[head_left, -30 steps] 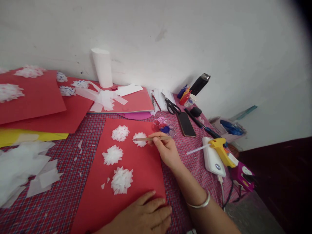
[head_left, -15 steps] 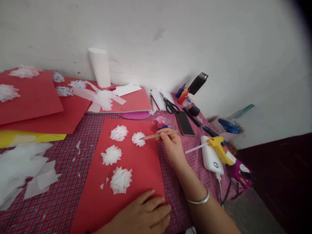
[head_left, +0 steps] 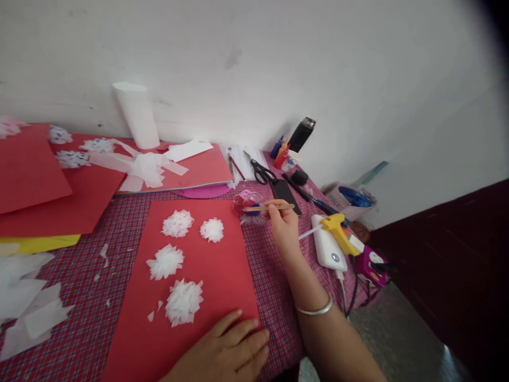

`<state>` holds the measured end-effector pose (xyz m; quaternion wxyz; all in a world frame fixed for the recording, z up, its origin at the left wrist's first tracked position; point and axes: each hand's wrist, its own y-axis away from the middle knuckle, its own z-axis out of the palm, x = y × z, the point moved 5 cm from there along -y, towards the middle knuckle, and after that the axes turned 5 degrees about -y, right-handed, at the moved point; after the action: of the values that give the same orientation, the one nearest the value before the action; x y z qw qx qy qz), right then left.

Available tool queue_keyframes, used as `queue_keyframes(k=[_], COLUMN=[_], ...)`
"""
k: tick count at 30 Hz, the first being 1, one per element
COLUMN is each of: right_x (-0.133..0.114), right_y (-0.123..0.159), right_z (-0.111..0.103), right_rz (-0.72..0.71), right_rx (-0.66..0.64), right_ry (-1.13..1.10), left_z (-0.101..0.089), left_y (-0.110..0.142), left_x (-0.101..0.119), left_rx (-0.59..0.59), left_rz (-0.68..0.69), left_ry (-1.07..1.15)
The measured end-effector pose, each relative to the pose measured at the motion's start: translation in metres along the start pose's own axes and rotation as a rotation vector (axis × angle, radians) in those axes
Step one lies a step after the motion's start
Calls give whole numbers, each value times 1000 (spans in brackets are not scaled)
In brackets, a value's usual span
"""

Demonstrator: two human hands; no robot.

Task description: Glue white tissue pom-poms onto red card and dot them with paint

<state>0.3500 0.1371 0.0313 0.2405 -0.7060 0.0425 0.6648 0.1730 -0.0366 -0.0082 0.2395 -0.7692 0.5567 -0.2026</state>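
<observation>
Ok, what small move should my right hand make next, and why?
Perhaps pick up colour from the palette with the wooden stick: your right hand holds its tip at the colours, and the paper flower nearest you looks plain white.

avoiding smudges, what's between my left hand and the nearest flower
Only bare red paper shows between your left hand and that flower in the head view.

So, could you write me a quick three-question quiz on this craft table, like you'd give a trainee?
1. How many white paper puffs lie on the red sheet under the left hand?
2. True or false: the left hand is gripping the scissors.
3. What does the right hand hold, and where is its tip?

Key:
1. Four.
2. False; it rests flat, fingers spread.
3. A thin flat stick, tip at the paint palette.
</observation>
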Motion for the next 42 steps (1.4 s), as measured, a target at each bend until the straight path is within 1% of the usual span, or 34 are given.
queue_keyframes(k=[2,4,6,8,9,12,14,15,19,21,24,26,29,35,37,40,42], right_x=[5,11,14,15,14,13,14,15,19,16,6,-1,-7,-4,-3,-3,-1], right_y=[-4,-7,-7,-7,-7,-5,-4,-4,-4,-2,7,15,27,36,36,34,33], right_z=[-2,-1,1,1,0,0,3,4,8,8,12,19,31,45,45,41,41], right_rz=[6,24,33,33,32,45,63,72,101,90,51,31,3,-26,-26,-37,-29], right_rx=[7,-22,-50,-50,-45,-37,-58,-72,-91,-77,-86,-140,-252,-412,-419,-357,-364], right_ry=[41,71,84,94,100,105,83,71,29,-5,-104,-139,-90,3,4,-3,10], left_z=[1,0,-1,-2,-2,1,1,1,1,0,-2,-2,0,5,5,4,3], left_y=[-1,-1,-1,-1,-1,-1,0,0,1,0,-2,-3,-1,3,3,2,2], left_x=[0,0,0,-1,-1,0,0,1,0,1,0,0,1,1,2,2,2], left_rx=[-46,-71,-54,-30,-41,-140,-178,-179,-114,-74,-55,-84,-115,-64,-73,-85,-78], left_rz=[20,28,28,22,21,46,64,63,10,-1,-12,-9,6,29,30,16,12], left_ry=[0,-3,-3,-1,2,11,17,18,20,20,19,16,19,-2,2,11,12])
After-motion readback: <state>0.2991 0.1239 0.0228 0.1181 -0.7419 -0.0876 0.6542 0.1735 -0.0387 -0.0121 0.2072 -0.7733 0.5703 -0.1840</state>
